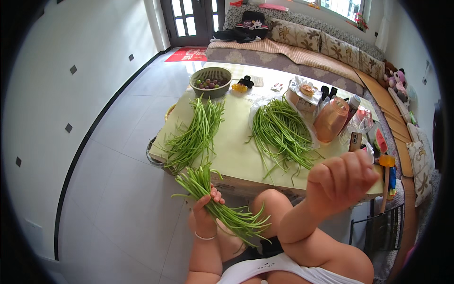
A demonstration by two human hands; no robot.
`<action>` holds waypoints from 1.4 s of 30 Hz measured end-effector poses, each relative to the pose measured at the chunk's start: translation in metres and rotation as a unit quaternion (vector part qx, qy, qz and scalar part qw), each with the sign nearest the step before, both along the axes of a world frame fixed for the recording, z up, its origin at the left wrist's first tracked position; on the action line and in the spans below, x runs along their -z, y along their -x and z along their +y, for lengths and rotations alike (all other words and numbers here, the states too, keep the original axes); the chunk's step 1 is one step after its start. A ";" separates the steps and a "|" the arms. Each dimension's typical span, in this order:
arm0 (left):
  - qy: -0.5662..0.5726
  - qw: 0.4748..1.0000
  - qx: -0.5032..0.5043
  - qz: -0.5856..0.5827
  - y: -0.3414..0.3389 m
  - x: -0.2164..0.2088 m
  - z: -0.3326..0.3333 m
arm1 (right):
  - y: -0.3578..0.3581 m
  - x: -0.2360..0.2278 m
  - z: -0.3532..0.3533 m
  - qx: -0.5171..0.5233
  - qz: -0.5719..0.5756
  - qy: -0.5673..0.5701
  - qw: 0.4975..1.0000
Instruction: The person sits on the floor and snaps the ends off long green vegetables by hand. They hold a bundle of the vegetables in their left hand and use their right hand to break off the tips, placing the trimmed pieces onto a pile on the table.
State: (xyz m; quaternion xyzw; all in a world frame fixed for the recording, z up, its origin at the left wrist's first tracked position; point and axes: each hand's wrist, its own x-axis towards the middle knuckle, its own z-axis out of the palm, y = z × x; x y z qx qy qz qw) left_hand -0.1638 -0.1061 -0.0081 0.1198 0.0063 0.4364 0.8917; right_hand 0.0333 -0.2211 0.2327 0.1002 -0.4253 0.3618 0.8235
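Green stem bundle [234,217], at the frame's lower centre, is clasped around its middle by the left hand [207,206]. Probably light, limp and easily bruised, it suits a gentle mid-length grip. Its long axis slants from upper left to lower right, thin ends fanning lower right. The right hand [341,182], lower right, is fisted, nothing visible inside.

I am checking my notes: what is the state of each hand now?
Left hand: closed around a bunch of green stems.
Right hand: closed, nothing visible in it.
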 end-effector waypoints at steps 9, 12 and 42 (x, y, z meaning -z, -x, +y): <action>-0.022 0.996 -0.073 0.035 0.010 -0.006 0.000 | -0.037 0.080 0.056 -0.154 0.114 0.109 0.975; -0.032 0.995 -0.087 0.025 0.015 0.002 0.009 | -0.054 0.077 0.052 -0.114 0.106 0.119 0.981; -0.511 0.014 -0.184 0.840 -0.192 -0.029 0.208 | -0.093 0.190 0.131 -0.136 0.167 0.401 0.891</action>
